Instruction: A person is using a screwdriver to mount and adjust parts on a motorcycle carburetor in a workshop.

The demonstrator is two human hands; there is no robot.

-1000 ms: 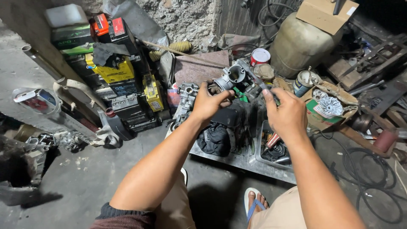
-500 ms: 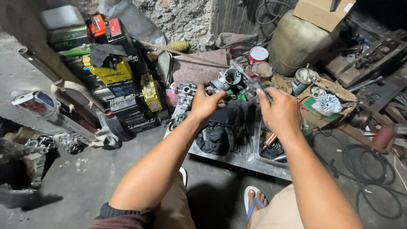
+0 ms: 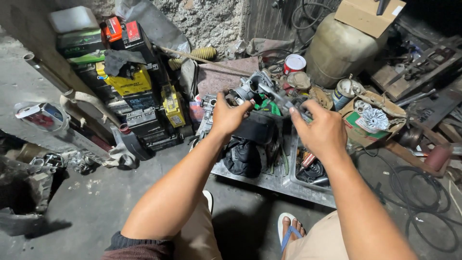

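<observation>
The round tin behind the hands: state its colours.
The round tin is red with a white top, clearest in the head view.

A brown cardboard box (image 3: 368,15) sits atop the tan jug at upper right. An open carton (image 3: 358,127) with green lining lies right of the hands. A red-and-white can (image 3: 294,63) stands behind. Stacked batteries at left carry yellow labels (image 3: 124,83).

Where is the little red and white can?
In the head view, the small red and white round can stands upper middle, behind the grey metal engine part held in both hands, just left of the big beige plastic jug.
</observation>
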